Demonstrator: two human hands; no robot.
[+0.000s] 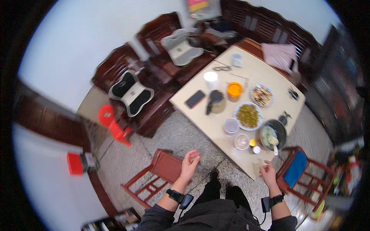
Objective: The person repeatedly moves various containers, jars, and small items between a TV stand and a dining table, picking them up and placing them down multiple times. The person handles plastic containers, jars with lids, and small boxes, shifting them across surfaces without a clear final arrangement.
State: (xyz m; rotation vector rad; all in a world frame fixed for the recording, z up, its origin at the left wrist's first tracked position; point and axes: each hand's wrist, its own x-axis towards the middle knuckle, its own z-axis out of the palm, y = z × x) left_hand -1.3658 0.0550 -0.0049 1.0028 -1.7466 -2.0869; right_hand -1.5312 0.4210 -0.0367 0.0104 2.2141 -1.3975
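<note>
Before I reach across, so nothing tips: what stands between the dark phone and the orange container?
A dark-lidded jug stands between them, as the head view shows.

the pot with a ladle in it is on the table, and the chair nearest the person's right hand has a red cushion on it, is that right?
The cushion's colour is wrong: the head view shows a blue cushion on the chair nearest the right hand. The pot with a ladle in it is on the table.
</note>
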